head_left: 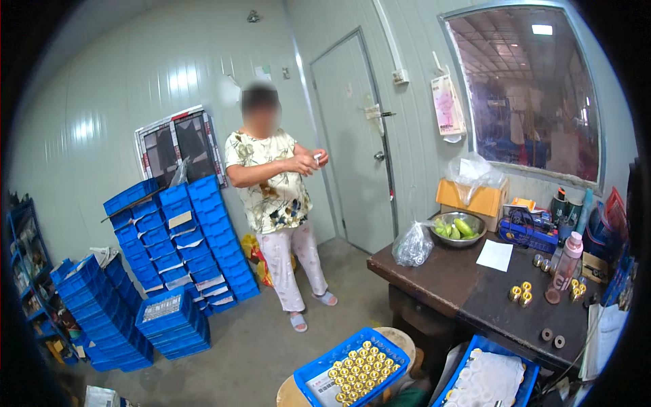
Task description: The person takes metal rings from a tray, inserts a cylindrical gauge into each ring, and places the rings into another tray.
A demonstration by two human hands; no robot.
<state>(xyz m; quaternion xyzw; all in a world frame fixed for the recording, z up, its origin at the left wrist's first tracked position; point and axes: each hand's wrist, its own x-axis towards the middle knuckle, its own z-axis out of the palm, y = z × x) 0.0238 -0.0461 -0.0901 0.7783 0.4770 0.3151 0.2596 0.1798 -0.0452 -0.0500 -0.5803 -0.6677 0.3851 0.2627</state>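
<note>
Neither of my hands shows in the head view. Closest to me, at the lower edge, a blue crate sits on a round wooden top and holds rows of gold-topped metal cylinders. Right of it is a second blue crate, filled with pale round pieces partly under a white sheet. More gold-topped cylinders stand in small groups on the dark desk, near a pink-capped bottle and two brown rings.
Across the floor a co-worker stands, holding a small white thing in both hands. Tall stacks of blue crates line the left wall. A grey door is behind. A steel bowl of green produce and a plastic bag are on the desk.
</note>
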